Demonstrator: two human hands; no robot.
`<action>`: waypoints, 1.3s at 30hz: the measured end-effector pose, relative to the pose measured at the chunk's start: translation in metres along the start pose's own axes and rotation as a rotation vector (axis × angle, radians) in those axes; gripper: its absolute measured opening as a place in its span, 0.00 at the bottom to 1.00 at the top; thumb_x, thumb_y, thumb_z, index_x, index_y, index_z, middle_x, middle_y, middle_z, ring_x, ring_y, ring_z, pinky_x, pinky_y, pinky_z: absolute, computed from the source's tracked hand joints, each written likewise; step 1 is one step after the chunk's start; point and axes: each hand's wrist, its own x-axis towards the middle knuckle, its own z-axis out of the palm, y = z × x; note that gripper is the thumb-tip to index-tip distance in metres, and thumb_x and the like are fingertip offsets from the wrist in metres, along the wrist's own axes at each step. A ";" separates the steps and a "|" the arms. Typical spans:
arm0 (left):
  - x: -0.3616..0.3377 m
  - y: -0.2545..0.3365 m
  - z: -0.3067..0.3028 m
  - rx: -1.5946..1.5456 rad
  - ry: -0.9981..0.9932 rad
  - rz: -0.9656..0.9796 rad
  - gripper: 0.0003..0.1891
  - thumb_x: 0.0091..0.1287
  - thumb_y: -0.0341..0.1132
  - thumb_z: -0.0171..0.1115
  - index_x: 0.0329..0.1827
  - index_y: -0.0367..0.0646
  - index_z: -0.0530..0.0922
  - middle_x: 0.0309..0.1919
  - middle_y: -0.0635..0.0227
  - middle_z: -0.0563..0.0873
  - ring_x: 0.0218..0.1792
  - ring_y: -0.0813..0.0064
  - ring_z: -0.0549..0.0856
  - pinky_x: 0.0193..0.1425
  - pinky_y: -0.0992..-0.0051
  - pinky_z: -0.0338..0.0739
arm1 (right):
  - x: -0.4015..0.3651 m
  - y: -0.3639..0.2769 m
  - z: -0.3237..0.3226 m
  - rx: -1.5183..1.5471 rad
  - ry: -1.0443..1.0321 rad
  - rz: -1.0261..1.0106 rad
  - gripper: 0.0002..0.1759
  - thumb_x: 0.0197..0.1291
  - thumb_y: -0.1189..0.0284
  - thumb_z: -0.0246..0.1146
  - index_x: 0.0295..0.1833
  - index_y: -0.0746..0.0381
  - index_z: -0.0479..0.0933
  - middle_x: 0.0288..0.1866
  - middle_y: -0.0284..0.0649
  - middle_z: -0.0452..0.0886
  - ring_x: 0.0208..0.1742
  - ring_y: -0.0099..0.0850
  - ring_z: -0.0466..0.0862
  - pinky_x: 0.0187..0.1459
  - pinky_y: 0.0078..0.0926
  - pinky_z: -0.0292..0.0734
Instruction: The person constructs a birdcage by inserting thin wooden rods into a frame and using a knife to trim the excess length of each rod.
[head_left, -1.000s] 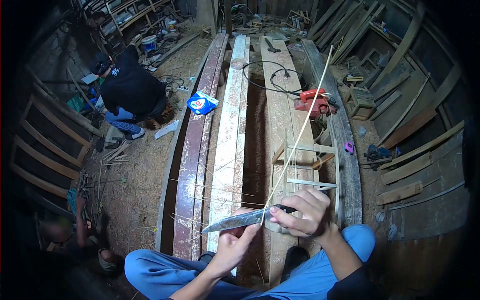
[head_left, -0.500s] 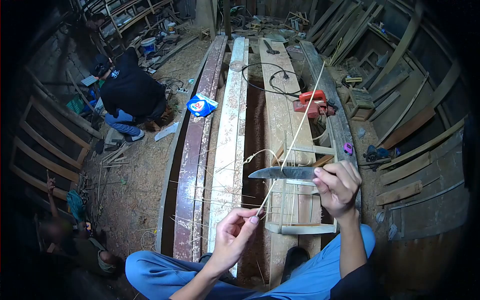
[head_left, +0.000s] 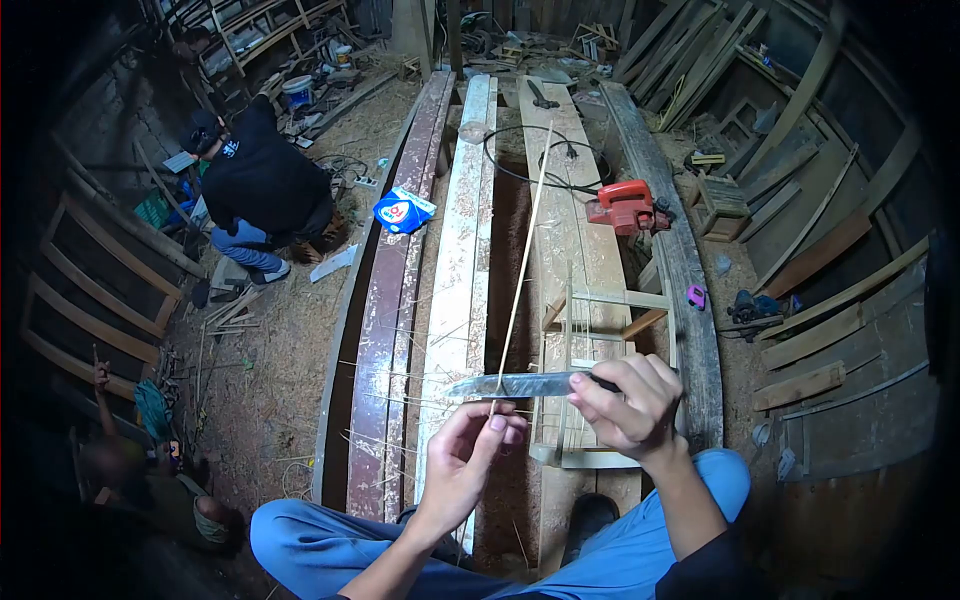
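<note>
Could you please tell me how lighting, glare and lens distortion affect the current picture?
In the head view, strong light washes out part of the white plank and leaves a glare patch on the maroon plank; in the head view, the corners fall to black; in the head view, the slatted frame looks bowed, probably from the lens, while the knife remains readable.

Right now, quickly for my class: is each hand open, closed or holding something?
Left hand: closed, pinching the thin pale strip.
Right hand: closed, gripping the knife by its handle.
</note>
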 end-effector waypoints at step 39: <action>-0.005 0.013 -0.006 0.017 -0.139 -0.137 0.16 0.79 0.40 0.55 0.52 0.34 0.81 0.21 0.77 0.72 0.22 0.89 0.65 0.25 0.83 0.53 | 0.000 0.021 -0.004 -0.041 0.040 0.002 0.11 0.57 0.66 0.72 0.46 0.49 0.82 0.30 0.30 0.80 0.28 0.27 0.79 0.27 0.26 0.68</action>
